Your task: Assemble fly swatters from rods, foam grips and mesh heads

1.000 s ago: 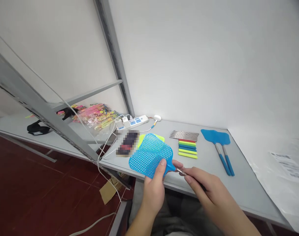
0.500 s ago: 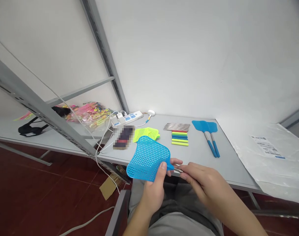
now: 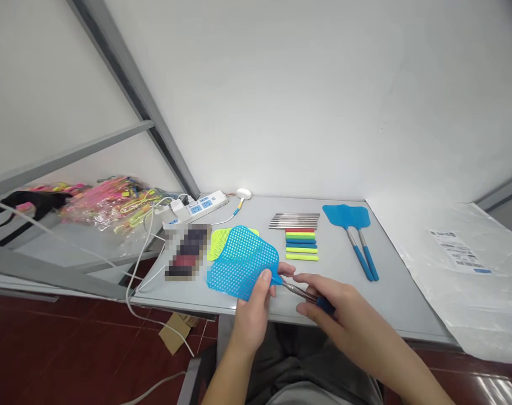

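Observation:
A blue fly swatter with a perforated head hangs over the table's front edge. My left hand pinches its neck, thumb on top and fingers beneath. The metal rod runs from the neck towards my right hand, which is curled around the dark blue handle grip; part of the grip is hidden by the palm. Behind the swatter lie yellow-green swatter heads, partly covered by it. Several metal rods rest in a row, with coloured grip sleeves in front of them.
Two blue fly swatters lie on the right of the grey table. Beyond them is white plastic sheeting. A power strip with cables, a blurred dark object and bagged colourful items are on the left.
My right hand has slid back along the rod, away from the swatter's neck, so more rod and the blue grip now show. The view has shifted slightly.

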